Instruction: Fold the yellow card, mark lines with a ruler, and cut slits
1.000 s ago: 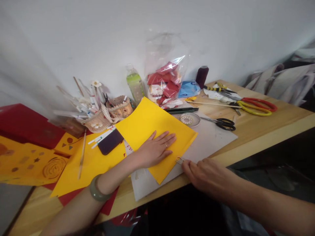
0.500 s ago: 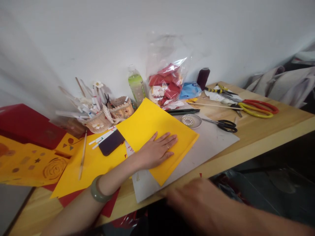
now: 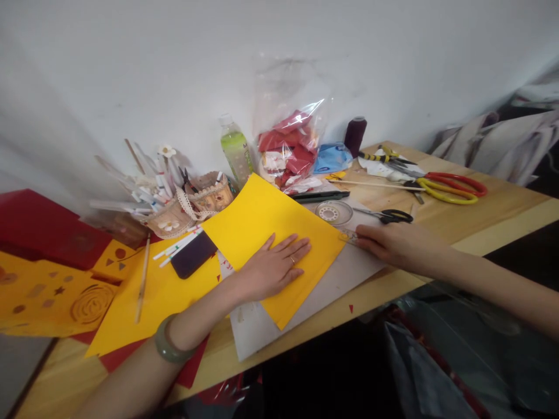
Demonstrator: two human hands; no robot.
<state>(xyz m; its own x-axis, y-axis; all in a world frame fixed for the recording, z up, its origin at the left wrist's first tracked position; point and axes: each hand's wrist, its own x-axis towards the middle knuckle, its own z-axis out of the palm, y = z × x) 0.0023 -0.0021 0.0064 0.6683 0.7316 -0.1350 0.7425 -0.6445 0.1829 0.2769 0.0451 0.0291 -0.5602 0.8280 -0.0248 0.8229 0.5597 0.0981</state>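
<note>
My left hand (image 3: 275,267) lies flat with fingers spread on a folded yellow sheet of paper (image 3: 262,215), pressing it against a grey-white board (image 3: 305,308). At the paper's right corner, the fingers of my right hand (image 3: 386,244) are closed on a small clear plastic piece (image 3: 348,235) with markings. It looks like the end of a ruler, but most of it is hidden. Just beyond lies a clear round disc (image 3: 334,213) with a ring of holes. Black-handled scissors (image 3: 395,216) rest behind my right hand.
Left are a dark phone (image 3: 193,255), white pens (image 3: 177,244), a thin stick (image 3: 143,279) and a decorated yellow-red box (image 3: 52,291). Behind stand a lace-trimmed basket (image 3: 212,198), a bottle (image 3: 236,151) and a bag of red scraps (image 3: 292,139). Red-and-yellow-handled scissors (image 3: 454,187) lie right.
My right hand has risen from below the table's front edge to the yellow paper's right corner, with the clear piece in its fingers. My left hand stays flat on the paper.
</note>
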